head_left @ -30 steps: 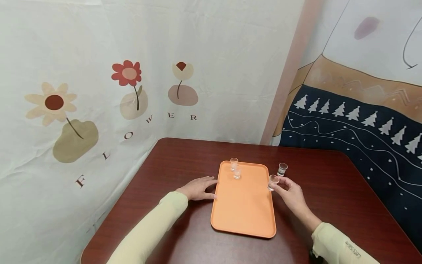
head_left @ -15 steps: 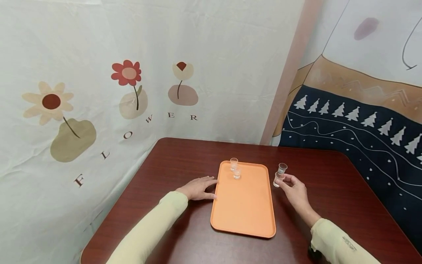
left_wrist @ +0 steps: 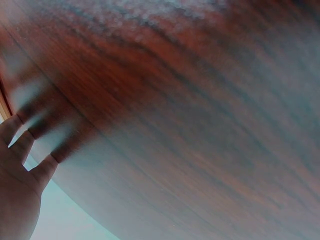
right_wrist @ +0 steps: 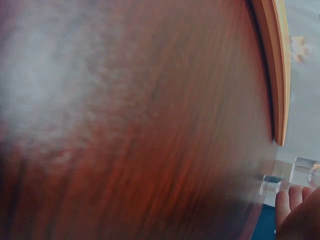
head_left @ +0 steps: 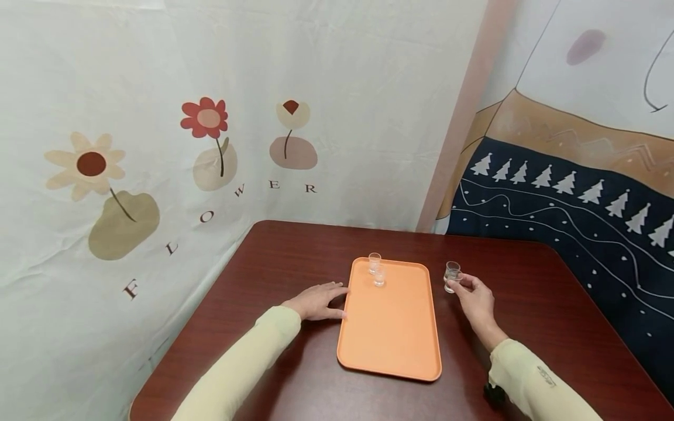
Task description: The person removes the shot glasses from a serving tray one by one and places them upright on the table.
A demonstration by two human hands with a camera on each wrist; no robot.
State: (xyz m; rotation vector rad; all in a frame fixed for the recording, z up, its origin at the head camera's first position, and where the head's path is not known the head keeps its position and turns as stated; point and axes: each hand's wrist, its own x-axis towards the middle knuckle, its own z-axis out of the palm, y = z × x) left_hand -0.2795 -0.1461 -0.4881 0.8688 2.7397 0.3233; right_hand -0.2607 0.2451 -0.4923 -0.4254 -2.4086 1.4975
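Over at the dark red-brown, wood-grained table [head_left: 284,251], the person's right hand [head_left: 476,301] pinches a small, clear, round shot glass [head_left: 450,286] between thumb and fingers, beyond the right rim of a flat orange rectangular tray [head_left: 388,333]. A matching clear glass [head_left: 452,269] is just behind it; from here I can't tell whether the two touch. The left hand [head_left: 316,301] has its fingers spread, tips at the tray's left rim. Two more clear glasses [head_left: 379,278] stand close together at the tray's far left. The white cloth backdrop [head_left: 368,88] reads "FLOWER"; lettering on the pale yellow right sleeve [head_left: 526,374] is too small to make out.
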